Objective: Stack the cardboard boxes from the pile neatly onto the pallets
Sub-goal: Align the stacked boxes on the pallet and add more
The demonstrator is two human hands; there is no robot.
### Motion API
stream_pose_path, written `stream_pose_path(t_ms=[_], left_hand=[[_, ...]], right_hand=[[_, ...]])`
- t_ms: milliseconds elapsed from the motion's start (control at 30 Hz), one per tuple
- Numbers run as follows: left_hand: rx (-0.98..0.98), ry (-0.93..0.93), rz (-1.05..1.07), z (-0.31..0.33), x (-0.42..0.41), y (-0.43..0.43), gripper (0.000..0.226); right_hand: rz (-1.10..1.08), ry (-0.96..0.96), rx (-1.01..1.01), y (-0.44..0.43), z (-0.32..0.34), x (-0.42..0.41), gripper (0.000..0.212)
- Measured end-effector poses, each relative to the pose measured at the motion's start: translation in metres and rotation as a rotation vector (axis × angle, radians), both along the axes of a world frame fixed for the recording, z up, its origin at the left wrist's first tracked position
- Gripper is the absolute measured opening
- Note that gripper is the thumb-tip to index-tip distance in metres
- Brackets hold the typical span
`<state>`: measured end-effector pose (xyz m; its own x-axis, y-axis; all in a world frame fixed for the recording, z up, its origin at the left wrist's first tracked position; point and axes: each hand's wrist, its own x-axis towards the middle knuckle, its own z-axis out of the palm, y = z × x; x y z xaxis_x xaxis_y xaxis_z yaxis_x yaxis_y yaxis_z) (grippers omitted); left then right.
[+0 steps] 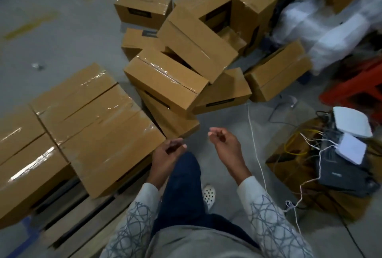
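The task is judged partly done. A layer of cardboard boxes (99, 125) has been laid flat on the pallet (99, 216), taped seams up and set edge to edge. Their long axes are seen to run parallel, pointing away from the pallet's near edge toward the pile (186, 51). Bare slats are left showing at the pallet's near edge.

Just beyond the pallet's far right corner, about ten boxes are left in the pile, lying across one another at mixed angles. The nearest box (165, 80) is tilted on another, seam up, its long axis set crosswise to those on the pallet. One box (253, 13) at the side of the pile farthest from the pallet is stood on end.

Nothing is held. The left hand (168, 150) is carried just off the pallet's right corner, the right hand (224, 141) a little farther from it; the grip of each is slack, fingers loosely curled and empty. Fetching another box from the pile is judged the step in hand.
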<state>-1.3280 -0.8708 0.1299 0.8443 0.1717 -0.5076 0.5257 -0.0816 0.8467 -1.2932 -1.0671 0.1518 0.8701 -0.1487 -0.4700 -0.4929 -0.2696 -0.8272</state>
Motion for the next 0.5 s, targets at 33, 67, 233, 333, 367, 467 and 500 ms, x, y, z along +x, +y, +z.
stream_pose_path(t_ms=[33,67,233,333,367,467,500], left_hand=[[0.003,0.011,0.012,-0.004,0.013,0.000,0.017],[0.000,0.022,0.035,-0.008,0.026,0.001,0.016],[-0.052,0.101,0.232,-0.035,0.105,0.001,0.018],[-0.029,0.116,0.294,-0.050,0.161,-0.002,0.020],[-0.020,0.113,0.309,-0.052,0.180,-0.002,0.021],[-0.034,0.123,0.362,-0.050,0.236,0.000,0.020],[-0.037,0.136,0.370,-0.049,0.254,0.002,0.018]], right_hand=[[0.015,0.012,0.010,-0.001,-0.002,0.015,0.018],[0.039,0.024,0.018,-0.001,-0.006,0.029,0.018],[0.232,0.092,-0.023,-0.016,-0.034,0.107,0.014],[0.373,0.132,-0.094,-0.025,-0.040,0.179,0.016],[0.398,0.131,-0.109,-0.026,-0.038,0.205,0.016],[0.443,0.114,-0.139,-0.025,-0.022,0.280,0.019],[0.474,0.122,-0.135,-0.022,-0.018,0.303,0.021]])
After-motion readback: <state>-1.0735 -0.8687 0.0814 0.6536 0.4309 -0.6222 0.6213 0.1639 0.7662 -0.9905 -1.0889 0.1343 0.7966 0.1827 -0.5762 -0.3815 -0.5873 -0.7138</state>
